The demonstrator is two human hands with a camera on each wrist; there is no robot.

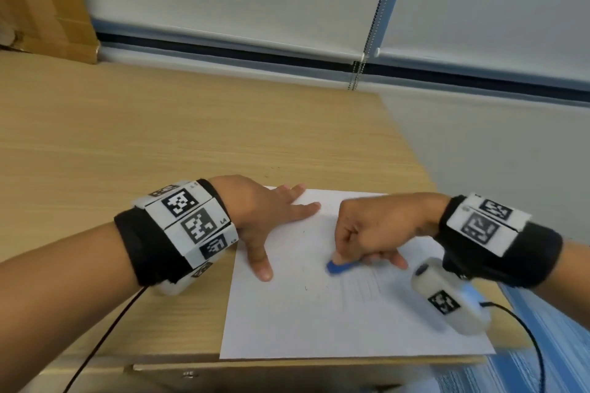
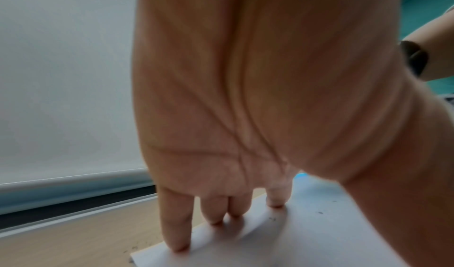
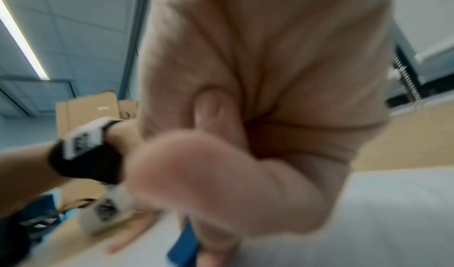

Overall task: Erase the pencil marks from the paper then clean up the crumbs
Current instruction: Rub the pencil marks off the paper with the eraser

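Observation:
A white sheet of paper lies at the near right corner of the wooden desk. Faint pencil lines show right of its middle, and small dark crumbs dot the sheet. My left hand lies flat on the paper's far left corner, fingers straight and spread, thumb pointing toward me. My right hand pinches a blue eraser and presses it onto the paper mid-sheet. In the right wrist view the blue eraser sticks out below the blurred curled fingers.
The desk ends just right of the paper, with grey floor beyond. A cardboard box stands at the far left. A blind cord hangs by the wall. Crumbs also speckle the desk beyond the sheet. Cables trail from both wrist cameras.

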